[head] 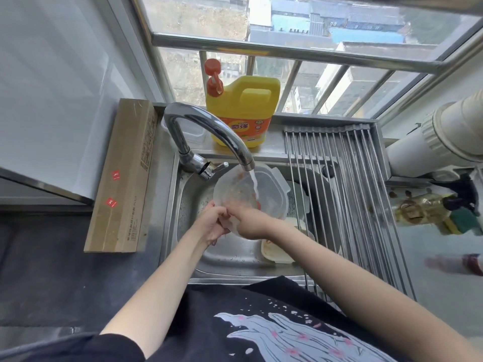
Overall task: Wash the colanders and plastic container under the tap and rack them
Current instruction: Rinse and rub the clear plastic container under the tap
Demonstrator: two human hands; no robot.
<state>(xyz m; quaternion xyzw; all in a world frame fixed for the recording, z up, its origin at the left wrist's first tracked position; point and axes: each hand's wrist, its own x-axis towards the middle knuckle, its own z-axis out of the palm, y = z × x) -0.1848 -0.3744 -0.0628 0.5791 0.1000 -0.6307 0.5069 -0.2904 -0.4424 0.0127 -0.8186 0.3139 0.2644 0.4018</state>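
Both hands (230,220) gripping container (243,189) rim

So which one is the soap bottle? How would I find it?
Start at the window bars, then look down to the steel ledge behind the sink. The soap bottle stands there, just behind the curved tap. It is the only big yellow jug, with an orange label and an orange pump on top.
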